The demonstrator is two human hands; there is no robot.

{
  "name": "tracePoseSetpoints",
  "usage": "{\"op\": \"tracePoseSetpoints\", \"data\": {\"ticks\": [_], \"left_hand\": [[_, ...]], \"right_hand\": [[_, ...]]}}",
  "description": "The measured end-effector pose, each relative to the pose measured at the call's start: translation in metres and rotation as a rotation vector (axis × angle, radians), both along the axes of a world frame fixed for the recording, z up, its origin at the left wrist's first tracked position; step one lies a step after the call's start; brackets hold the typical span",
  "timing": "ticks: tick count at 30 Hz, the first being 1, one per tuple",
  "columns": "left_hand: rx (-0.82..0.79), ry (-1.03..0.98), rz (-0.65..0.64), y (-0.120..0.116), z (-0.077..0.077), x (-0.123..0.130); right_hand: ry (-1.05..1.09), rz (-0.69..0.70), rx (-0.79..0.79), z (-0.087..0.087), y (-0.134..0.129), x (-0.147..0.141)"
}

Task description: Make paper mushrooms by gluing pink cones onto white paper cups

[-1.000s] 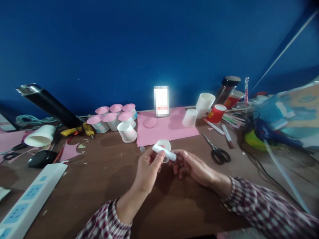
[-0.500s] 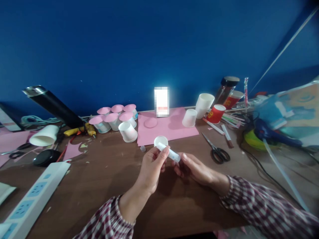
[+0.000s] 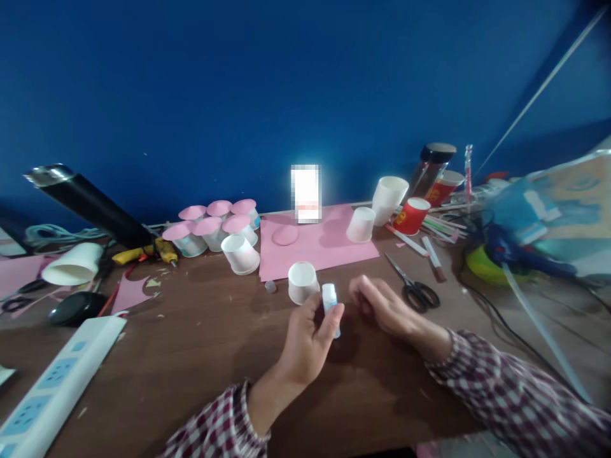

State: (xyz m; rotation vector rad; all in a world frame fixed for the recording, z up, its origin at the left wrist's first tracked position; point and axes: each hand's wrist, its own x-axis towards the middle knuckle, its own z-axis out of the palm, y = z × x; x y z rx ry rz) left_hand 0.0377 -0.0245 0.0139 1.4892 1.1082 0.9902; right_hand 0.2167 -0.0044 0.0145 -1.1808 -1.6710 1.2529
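A white glue stick point(image 3: 329, 299) stands nearly upright in my left hand point(image 3: 308, 337), closed round it with the thumb across its front. Just behind that hand is a white paper cup point(image 3: 302, 283), mouth up; the fingertips come close to its lower side, and I cannot tell if they touch. My right hand point(image 3: 384, 305) is apart from the stick, off to its right, with fingers curled in and nothing showing in them. A small translucent cap point(image 3: 270, 287) lies on the table left of the cup.
Pink paper point(image 3: 319, 254) lies behind, bearing a pink disc point(image 3: 285, 235) and an upturned cup point(image 3: 361, 225). Several cups with pink tops point(image 3: 209, 226) stand left. Scissors point(image 3: 420, 294) lie right, near a red cup point(image 3: 413, 216). A power strip point(image 3: 62, 375) occupies the front left.
The glue stick has swung from slanting across both hands to nearly upright in my left hand. My right hand has let go of its lower end and moved away to the right.
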Motion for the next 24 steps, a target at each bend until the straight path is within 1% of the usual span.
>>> {"op": "tracePoseSetpoints", "data": {"ticks": [1,2,7,13,19,22,24], "left_hand": [[0.014,0.050,-0.017,-0.003,-0.001,0.000],[0.038,0.110,-0.033,-0.005,-0.003,-0.001],[0.198,0.490,-0.070,-0.006,-0.010,-0.004],[0.378,0.814,-0.103,-0.005,-0.018,-0.005],[0.430,0.945,-0.115,-0.003,-0.019,-0.003],[0.435,0.976,-0.117,-0.002,-0.019,-0.003],[0.431,0.955,-0.111,-0.002,-0.019,-0.003]], "right_hand": [[-0.023,-0.039,0.020,-0.001,0.001,0.002],[-0.038,-0.049,0.028,-0.002,0.002,0.002],[-0.104,0.018,0.090,-0.007,-0.001,0.000],[-0.157,0.070,0.121,-0.006,-0.002,-0.003],[-0.364,0.088,0.151,-0.011,0.001,-0.006],[-0.362,0.116,0.135,-0.014,0.002,-0.007],[-0.329,0.109,0.142,-0.015,0.002,-0.007]]}}
